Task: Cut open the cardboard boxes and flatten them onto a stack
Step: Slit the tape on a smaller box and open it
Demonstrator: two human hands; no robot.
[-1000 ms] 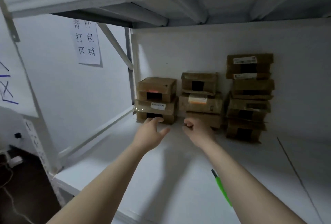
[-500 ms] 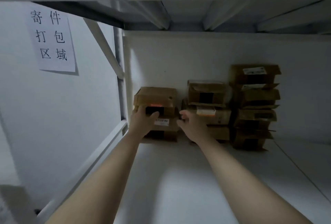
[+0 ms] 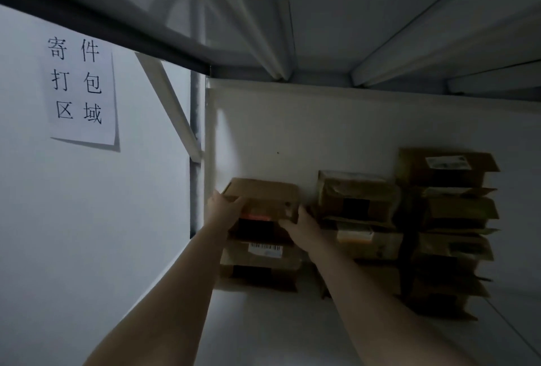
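Three stacks of brown cardboard boxes stand against the back wall of a white shelf. The top box of the left stack is tilted and held between both hands. My left hand grips its left end with the fingers curled over the front edge. My right hand grips its right front corner. Under it lies a box with a barcode label and one more box below. A middle stack and a taller right stack stand beside it.
The white shelf board stretches toward me under my arms. A white upright post and a slanted brace stand just left of the left stack. A paper sign hangs on the left wall. The upper shelf's ribs are overhead.
Both hands have reached farther in and moved up from the stack's front to its top box. They now hold that box, which has tilted. The view has moved closer.
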